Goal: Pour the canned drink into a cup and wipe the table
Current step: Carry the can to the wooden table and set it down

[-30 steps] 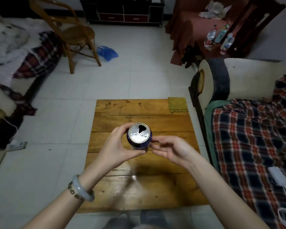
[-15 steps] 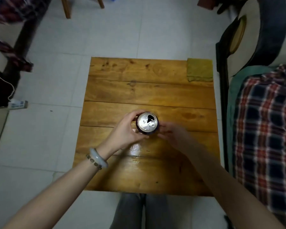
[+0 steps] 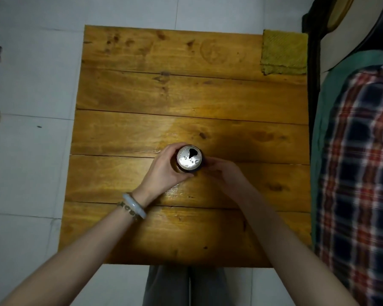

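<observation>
between the fingers (image 3: 170,151), over the worktop (image 3: 186,96): opened can (image 3: 190,159), upright; left hand (image 3: 164,171) curled round it; right hand (image 3: 224,175) at its side, grip unclear.

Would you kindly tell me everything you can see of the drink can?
The can is a dark-sided metal drink can with a silvery top, already opened: a dark mouth hole shows, and droplets bead the lid. It stands upright over the middle of the wooden table. The left hand grips its left side; the right hand lies against its right side, grip unclear.
</observation>
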`<act>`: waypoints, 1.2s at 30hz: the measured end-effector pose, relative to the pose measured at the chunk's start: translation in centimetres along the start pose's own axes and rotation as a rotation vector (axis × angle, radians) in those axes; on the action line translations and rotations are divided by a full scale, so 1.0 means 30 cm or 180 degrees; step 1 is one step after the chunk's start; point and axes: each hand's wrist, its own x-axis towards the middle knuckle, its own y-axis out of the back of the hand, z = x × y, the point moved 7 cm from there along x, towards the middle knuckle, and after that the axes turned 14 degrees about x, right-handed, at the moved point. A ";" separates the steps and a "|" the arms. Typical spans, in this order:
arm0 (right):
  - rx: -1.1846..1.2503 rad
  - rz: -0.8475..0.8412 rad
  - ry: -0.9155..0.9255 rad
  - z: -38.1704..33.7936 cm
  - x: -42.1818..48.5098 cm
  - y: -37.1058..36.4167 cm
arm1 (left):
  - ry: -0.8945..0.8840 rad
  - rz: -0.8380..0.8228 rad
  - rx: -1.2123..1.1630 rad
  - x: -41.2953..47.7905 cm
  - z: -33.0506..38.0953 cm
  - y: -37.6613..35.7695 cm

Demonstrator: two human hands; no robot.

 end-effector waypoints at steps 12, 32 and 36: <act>-0.0271 0.0013 0.0147 -0.003 0.054 0.015 | 0.0042 -0.0053 0.0026 0.031 -0.034 -0.035; -0.3784 0.0159 0.1355 -0.250 -0.453 -0.233 | 0.0170 -0.0922 0.1656 -0.081 0.205 0.343; -0.4369 0.0155 0.2027 -0.338 -0.681 -0.364 | 0.0023 -0.0473 0.2047 -0.150 0.349 0.528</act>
